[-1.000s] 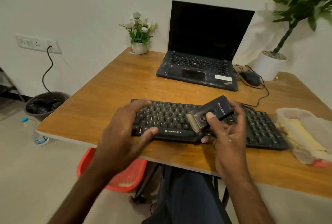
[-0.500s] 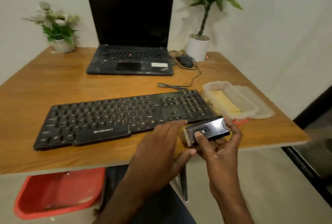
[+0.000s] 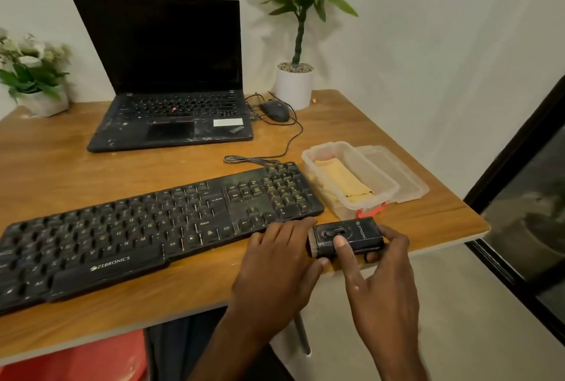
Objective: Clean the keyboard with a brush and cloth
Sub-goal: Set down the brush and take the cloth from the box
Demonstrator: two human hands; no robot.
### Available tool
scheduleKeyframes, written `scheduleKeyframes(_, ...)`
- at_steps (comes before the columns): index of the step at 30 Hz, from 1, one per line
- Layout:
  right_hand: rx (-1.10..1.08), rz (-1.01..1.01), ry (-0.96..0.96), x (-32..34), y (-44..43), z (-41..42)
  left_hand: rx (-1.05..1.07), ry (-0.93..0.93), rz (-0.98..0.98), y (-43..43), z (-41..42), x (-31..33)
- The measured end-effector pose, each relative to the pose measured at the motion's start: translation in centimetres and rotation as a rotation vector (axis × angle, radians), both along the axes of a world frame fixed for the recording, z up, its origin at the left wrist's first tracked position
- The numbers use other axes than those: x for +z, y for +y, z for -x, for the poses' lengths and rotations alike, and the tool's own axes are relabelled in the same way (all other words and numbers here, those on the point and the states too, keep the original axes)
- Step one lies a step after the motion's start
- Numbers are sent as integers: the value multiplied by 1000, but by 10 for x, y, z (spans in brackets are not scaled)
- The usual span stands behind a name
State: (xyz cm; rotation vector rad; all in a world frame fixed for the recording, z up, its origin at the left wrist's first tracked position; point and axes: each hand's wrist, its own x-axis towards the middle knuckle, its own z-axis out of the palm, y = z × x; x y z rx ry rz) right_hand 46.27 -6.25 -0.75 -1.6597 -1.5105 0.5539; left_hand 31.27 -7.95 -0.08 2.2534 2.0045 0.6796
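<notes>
- The brush (image 3: 351, 235) is held over the near edge of the desk (image 3: 76, 172), close to the near right corner and just beside the right end of the keyboard (image 3: 146, 227).
- It is gripped by the right hand (image 3: 379, 286): the thumb is pressed on its top face, and the fingers (image 3: 394, 238) are curled round its far side.
- Its bristles are pointed left, and the left hand (image 3: 275, 273) is laid against them, fingers nearly straight and close together, thumb tucked under the bristle end.
- The keyboard is set slantwise along the near edge.
- The yellow cloth (image 3: 342, 180) is folded inside a clear plastic box (image 3: 388, 195) by the right edge, next to the keyboard.
- An open laptop (image 3: 171, 117) is placed at the far edge, with a mouse (image 3: 275, 110) and a potted plant (image 3: 295, 87) towards the far right corner.
</notes>
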Motion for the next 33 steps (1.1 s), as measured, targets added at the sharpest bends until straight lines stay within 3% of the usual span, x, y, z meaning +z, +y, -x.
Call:
scheduleKeyframes(5, -75, -23, -251, 1, 0, -2, 7, -31, -3, 1, 0, -2)
scheduleKeyframes(8, -103, -30, -289, 13, 0, -10, -9, -27, -27, -1, 1, -2)
scheduleKeyframes(12, -88, -276, -261, 48, 1, -14, -34, -180, -153, -11, -3, 15)
scheduleKeyframes(15, 56, -365, -333, 68, 32, -10, -49, -115, -287, -6, -4, 34)
scheduleKeyframes(24, 390, 154, -809, 78, 156, 22, 97, 155, 24, 16, 54, 35)
scheduleKeyframes(29, 392, 93, -987, 71, 164, 27, 143, 214, 99, 18, 78, 24)
scheduleKeyframes(33, 410, 56, -966, 70, 165, 30, 146, 268, 292, 32, 94, 28)
